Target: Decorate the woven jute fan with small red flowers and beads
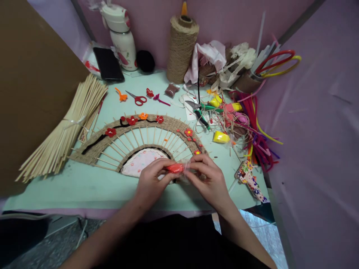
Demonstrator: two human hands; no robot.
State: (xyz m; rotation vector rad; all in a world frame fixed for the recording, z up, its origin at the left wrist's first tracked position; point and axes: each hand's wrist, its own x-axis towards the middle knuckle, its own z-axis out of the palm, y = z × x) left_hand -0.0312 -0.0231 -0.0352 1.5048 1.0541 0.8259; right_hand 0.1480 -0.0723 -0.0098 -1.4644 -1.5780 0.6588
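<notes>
Between my two hands is a small clear plastic packet of red modelling clay (175, 168). My left hand (155, 175) pinches the clay end, while the fingers of my right hand (206, 175) close on the clear wrapper at the other end. Under and beyond them lies a fan (134, 136) of thin sticks woven with brown twine. Its upper band carries red and orange flowers and a black branch, and a pale flowered cloth fills its inner half-circle. My hands cover the lower right part of the fan.
A tied bundle of sticks (67, 123) lies at left. Small red scissors (137, 98), pruning shears (198, 114) and a yellow clay packet (221, 137) lie beyond the fan. A twine spool (182, 50) and white bottle (122, 41) stand behind; a patterned glue gun (250, 180) rests at right.
</notes>
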